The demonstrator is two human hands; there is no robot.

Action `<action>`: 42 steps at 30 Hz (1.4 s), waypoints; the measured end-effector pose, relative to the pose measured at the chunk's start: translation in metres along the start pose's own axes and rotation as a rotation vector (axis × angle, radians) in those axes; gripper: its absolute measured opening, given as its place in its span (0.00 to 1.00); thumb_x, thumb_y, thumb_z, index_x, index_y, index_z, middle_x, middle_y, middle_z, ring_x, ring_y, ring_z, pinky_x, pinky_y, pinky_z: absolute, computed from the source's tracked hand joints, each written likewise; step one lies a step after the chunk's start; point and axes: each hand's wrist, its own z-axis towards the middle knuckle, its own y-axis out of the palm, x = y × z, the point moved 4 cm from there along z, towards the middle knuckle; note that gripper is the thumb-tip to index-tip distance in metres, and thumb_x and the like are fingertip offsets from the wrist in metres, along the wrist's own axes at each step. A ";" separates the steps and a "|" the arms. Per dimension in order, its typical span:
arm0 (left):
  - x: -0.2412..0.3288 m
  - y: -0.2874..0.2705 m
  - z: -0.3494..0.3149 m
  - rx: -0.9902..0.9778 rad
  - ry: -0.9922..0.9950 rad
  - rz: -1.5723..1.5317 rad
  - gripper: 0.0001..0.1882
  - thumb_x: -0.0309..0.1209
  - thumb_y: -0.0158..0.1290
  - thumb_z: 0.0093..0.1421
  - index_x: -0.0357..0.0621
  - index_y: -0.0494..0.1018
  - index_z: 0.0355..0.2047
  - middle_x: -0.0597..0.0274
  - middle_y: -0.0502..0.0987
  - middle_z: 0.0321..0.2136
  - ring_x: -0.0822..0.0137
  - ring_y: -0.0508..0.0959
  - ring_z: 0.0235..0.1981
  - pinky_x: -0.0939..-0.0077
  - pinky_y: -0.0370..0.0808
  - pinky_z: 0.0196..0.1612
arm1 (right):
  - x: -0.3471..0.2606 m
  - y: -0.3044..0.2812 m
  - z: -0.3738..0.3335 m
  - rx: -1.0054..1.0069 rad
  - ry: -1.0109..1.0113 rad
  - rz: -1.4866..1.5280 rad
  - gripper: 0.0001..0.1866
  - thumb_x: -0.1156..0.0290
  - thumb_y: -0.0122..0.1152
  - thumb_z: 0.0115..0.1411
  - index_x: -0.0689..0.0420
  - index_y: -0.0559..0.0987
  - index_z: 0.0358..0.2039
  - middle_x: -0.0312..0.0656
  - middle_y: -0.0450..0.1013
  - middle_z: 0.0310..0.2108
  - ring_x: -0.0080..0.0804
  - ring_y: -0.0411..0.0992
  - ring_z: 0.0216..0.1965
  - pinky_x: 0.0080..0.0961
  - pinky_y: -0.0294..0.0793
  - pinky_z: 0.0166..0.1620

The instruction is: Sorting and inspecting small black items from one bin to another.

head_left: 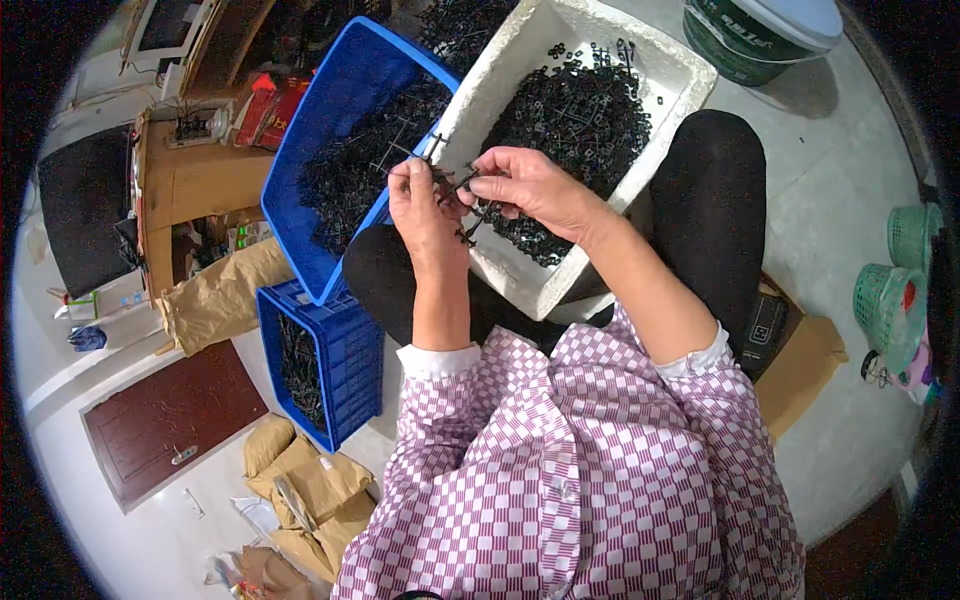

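Note:
My left hand (pixel 422 205) is closed on a thin black branched plastic piece (pixel 437 150), which looks like a moulded sprue. Close beside it, my right hand (pixel 528 188) pinches the same dark cluster between thumb and fingers. Both hands are over the near left rim of a white foam box (pixel 690 70). Inside the box lies a heap of small black plastic parts (pixel 570 120). To the left, a large blue crate (pixel 285 190) leans tilted, holding a pile of black branched pieces (pixel 350 165). The exact shape between my fingers is partly hidden.
A second blue crate (pixel 355 360) with black pieces stands below the first. Brown paper sacks (pixel 320 490) lie at the lower left. A lidded green bucket (pixel 735 45) stands at the far right, and green baskets (pixel 885 305) sit at the right edge. An open cardboard box (pixel 800 375) is by my right leg.

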 end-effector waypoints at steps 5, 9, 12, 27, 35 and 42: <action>-0.002 0.005 -0.003 -0.018 0.036 0.019 0.08 0.35 0.46 0.60 0.45 0.61 0.31 0.65 0.68 0.21 0.77 0.67 0.14 0.85 0.65 0.15 | -0.001 -0.001 0.000 -0.029 -0.003 -0.117 0.07 0.70 0.58 0.53 0.57 0.72 0.30 0.33 0.73 0.28 0.12 0.67 0.26 0.10 0.61 0.25; -0.009 0.001 -0.004 -0.052 0.100 0.145 0.09 0.35 0.45 0.60 0.44 0.61 0.31 0.65 0.68 0.20 0.78 0.66 0.12 0.87 0.63 0.13 | 0.007 -0.003 0.005 0.208 -0.094 -0.553 0.03 0.73 0.55 0.53 0.58 0.73 0.28 0.32 0.73 0.26 0.15 0.67 0.24 0.12 0.62 0.26; -0.015 0.011 -0.013 -0.081 0.170 0.231 0.09 0.35 0.45 0.61 0.44 0.61 0.31 0.66 0.67 0.19 0.78 0.65 0.11 0.87 0.61 0.13 | 0.013 -0.016 0.009 0.321 -0.165 -0.861 0.03 0.74 0.54 0.53 0.59 0.73 0.28 0.32 0.72 0.24 0.17 0.66 0.23 0.13 0.63 0.26; 0.012 0.003 -0.002 0.046 0.103 0.000 0.09 0.36 0.45 0.60 0.45 0.61 0.31 0.66 0.66 0.19 0.75 0.67 0.12 0.87 0.64 0.14 | -0.002 0.004 0.002 -0.100 -0.018 -0.236 0.07 0.67 0.55 0.56 0.57 0.73 0.30 0.28 0.68 0.24 0.13 0.63 0.23 0.10 0.60 0.25; 0.003 -0.001 0.006 0.110 -0.046 -0.252 0.08 0.35 0.45 0.59 0.45 0.62 0.31 0.64 0.68 0.20 0.73 0.68 0.15 0.85 0.64 0.15 | 0.008 -0.006 0.005 0.063 0.005 0.066 0.07 0.66 0.55 0.57 0.56 0.72 0.29 0.29 0.68 0.22 0.13 0.63 0.21 0.11 0.60 0.24; -0.011 -0.018 0.025 0.114 -0.245 -0.458 0.08 0.34 0.46 0.59 0.44 0.63 0.29 0.63 0.70 0.22 0.71 0.68 0.17 0.85 0.65 0.17 | 0.011 -0.004 0.003 0.047 0.039 0.179 0.09 0.64 0.54 0.58 0.54 0.70 0.26 0.30 0.67 0.22 0.14 0.63 0.20 0.11 0.60 0.23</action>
